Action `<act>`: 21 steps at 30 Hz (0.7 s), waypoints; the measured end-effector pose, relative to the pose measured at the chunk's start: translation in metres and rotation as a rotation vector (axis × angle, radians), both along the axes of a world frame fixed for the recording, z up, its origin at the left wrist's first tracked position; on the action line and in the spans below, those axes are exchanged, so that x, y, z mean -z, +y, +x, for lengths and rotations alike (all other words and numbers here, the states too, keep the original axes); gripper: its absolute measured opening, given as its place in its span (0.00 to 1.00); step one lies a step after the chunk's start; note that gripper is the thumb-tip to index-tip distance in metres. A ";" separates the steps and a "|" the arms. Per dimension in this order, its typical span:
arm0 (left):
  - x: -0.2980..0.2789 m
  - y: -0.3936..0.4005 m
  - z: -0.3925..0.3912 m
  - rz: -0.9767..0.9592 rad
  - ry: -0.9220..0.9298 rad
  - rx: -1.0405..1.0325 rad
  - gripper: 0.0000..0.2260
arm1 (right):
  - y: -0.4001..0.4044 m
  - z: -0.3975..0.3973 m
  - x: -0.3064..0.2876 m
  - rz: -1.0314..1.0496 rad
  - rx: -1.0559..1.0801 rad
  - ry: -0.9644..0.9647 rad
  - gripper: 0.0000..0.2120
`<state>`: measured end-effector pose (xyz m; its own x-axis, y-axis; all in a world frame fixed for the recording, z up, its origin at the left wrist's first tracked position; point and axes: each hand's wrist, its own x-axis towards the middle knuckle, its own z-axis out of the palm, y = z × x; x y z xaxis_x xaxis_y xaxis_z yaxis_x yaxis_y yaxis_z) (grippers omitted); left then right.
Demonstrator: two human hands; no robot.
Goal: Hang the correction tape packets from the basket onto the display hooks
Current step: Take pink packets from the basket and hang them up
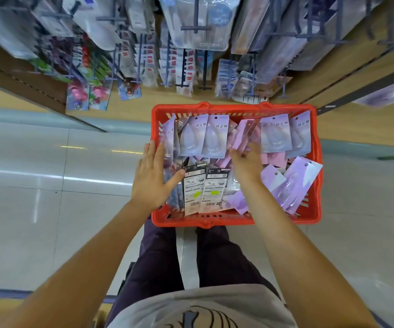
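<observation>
Inside one red basket (236, 109), many correction tape packets (215, 136) (two backs up), left hand (152, 176) flat, right hand (247, 162) grip unclear.

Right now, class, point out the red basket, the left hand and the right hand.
red basket (235, 109): head view, on its far rim.
left hand (152, 177): head view, on its back.
right hand (247, 163): head view, on its back, among the packets.

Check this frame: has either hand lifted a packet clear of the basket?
No. Both the left hand and right hand are down among the packets inside the red basket.
</observation>
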<state>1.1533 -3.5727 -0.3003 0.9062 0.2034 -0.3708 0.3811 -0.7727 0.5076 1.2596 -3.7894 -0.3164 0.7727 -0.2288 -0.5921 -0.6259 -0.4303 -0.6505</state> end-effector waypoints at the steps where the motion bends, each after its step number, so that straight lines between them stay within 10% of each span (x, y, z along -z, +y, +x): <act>1: 0.000 0.000 0.000 -0.003 0.003 -0.003 0.45 | 0.000 0.001 0.001 0.006 0.012 -0.002 0.09; 9: -0.005 -0.002 0.003 -0.073 0.016 -0.049 0.42 | -0.007 -0.002 0.004 0.176 0.122 0.024 0.04; 21: -0.004 -0.009 0.003 -0.072 0.028 -0.082 0.46 | 0.005 0.008 0.008 0.358 0.120 0.095 0.45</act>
